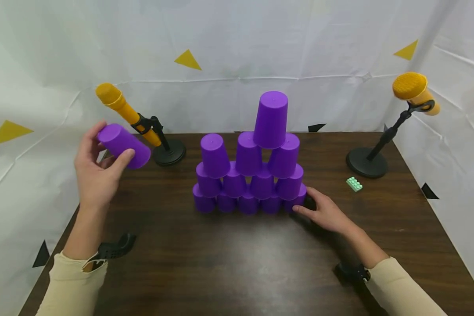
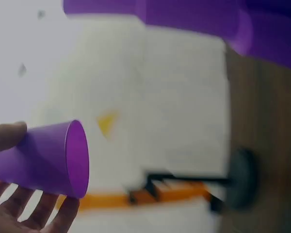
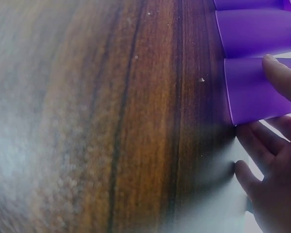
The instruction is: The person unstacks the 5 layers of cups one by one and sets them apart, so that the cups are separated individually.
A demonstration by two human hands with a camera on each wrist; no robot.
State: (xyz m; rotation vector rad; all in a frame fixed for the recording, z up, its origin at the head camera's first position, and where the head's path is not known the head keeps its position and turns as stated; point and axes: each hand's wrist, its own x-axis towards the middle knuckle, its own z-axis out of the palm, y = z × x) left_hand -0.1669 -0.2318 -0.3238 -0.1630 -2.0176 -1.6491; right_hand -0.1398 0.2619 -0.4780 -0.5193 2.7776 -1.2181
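Holding one purple cup (image 1: 124, 146) in the air, the left hand (image 1: 96, 175) has its thumb on one side and its fingers spread along the other, parted by about the cup's width. The cup tilts, its open mouth pointing down and toward the right, its closed base up and toward the left.

To the right of that grip stands a stack (image 1: 248, 158) of thirteen more purple cups, all mouth down: five in the bottom row, four above, then three, and one on top, resting over the middle and right cups of the three.

At the stack's lower right corner, the right hand (image 1: 325, 213) is curved around the rightmost bottom cup (image 3: 254, 92), thumb on its near side and fingers on its far side.

Two yellow-orange microphones sit on black stands. The left microphone (image 1: 120, 103) leans just beyond and to the right of the left hand's grip; the right microphone (image 1: 412, 87) is farther off, beyond and right of the right hand. Between that hand and its stand lies one mint-green studded block (image 1: 354, 184).

Beneath everything is a dark wood-grain table (image 1: 237, 267); behind it hangs a white sheet (image 1: 300, 35) with three yellow triangles.
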